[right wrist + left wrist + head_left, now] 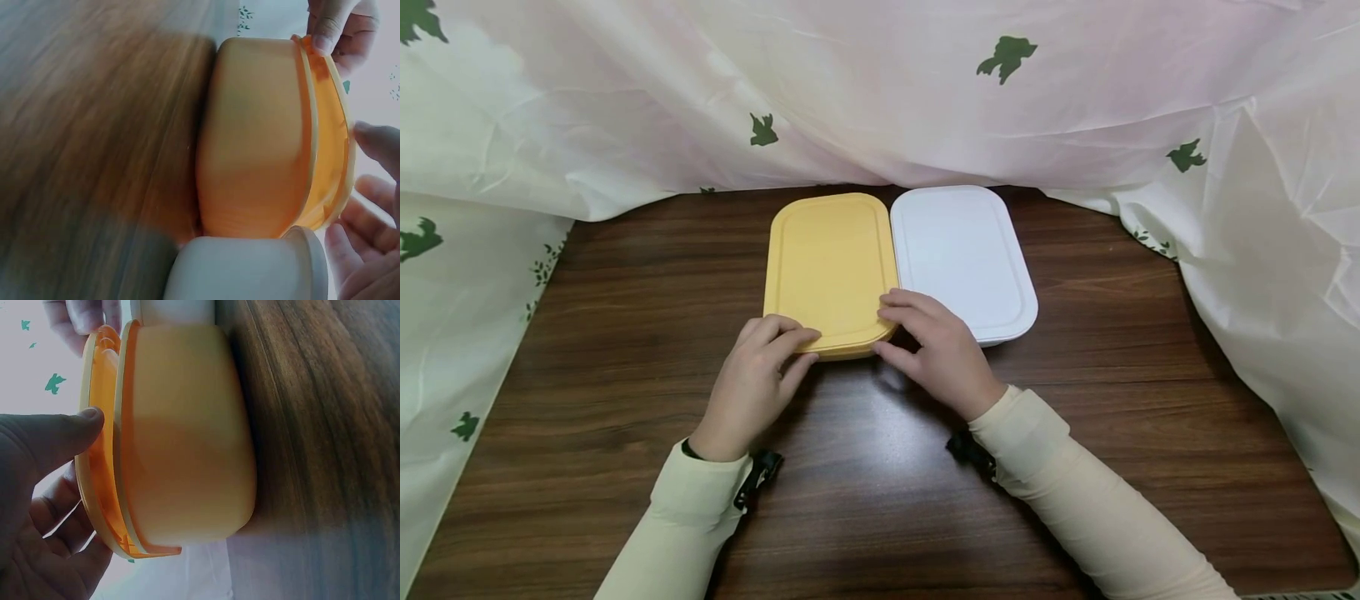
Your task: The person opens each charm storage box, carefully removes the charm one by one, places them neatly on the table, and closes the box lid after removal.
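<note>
Desk (865, 500): we see it under the yellow box (187, 437).
Left hand (751, 383): partly closed, pinching the lid (827, 267) at the yellow box's near left corner.
Right hand (943, 354): partly closed, pinching the lid at the near right corner.
Lid: over the yellow box, near edge raised off its rim.
White box (966, 258): just right of the yellow box.
Cloth (880, 92): behind.
</note>
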Available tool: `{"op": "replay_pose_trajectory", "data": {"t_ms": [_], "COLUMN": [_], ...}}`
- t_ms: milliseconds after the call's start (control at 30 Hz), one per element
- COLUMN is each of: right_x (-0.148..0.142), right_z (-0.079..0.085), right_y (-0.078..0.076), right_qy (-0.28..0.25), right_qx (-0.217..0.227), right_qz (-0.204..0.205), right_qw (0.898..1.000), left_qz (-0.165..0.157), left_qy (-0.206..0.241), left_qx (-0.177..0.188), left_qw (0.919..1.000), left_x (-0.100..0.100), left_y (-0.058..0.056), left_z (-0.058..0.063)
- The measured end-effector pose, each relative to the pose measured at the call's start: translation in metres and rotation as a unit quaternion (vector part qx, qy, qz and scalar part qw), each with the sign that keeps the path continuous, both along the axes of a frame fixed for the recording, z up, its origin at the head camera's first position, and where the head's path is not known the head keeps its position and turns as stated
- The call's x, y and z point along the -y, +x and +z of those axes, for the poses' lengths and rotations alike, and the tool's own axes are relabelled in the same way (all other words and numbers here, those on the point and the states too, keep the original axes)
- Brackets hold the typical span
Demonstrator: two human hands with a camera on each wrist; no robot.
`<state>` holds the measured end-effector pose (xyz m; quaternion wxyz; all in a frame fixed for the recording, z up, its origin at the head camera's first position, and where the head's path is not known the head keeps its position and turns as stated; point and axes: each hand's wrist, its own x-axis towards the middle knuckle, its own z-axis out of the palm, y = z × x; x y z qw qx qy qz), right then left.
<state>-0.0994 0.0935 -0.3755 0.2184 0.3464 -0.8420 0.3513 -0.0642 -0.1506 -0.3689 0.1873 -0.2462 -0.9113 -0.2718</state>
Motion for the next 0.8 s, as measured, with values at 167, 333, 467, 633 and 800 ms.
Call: {"op": "replay_pose_trajectory", "data": {"t_ms": [167,333,467,633,800], "right_x": [0.001,0.002,0.003,0.007,0.011], "right_z": [0.001,0.003,0.005,0.007,0.01], "right_y": [-0.001,-0.001,-0.001,-0.001,-0.001], "right_qy": [-0.067,-0.141,-0.188,-0.211,-0.217], "right_qx": [0.041,0.115,0.174,0.232,0.262], "right_qz": [-0.047,-0.064,-0.078,-0.097,-0.107], "right_qw": [0.996,0.981,0.963,0.944,0.934], "left_qz": [0.001,0.004,0.006,0.008,0.006], "left_qy": [0.007,0.009,0.014,0.023,0.029], "left_qx": [0.001,0.008,0.007,0.004,-0.002], "left_qw": [1.0,0.9999,0.9999,0.9997,0.9996], "left_x": [0.001,0.002,0.003,0.004,0.004], "left_y": [0.001,0.001,0.002,0.003,0.003], "left_z": [-0.001,-0.001,-0.002,-0.001,-0.001]}}
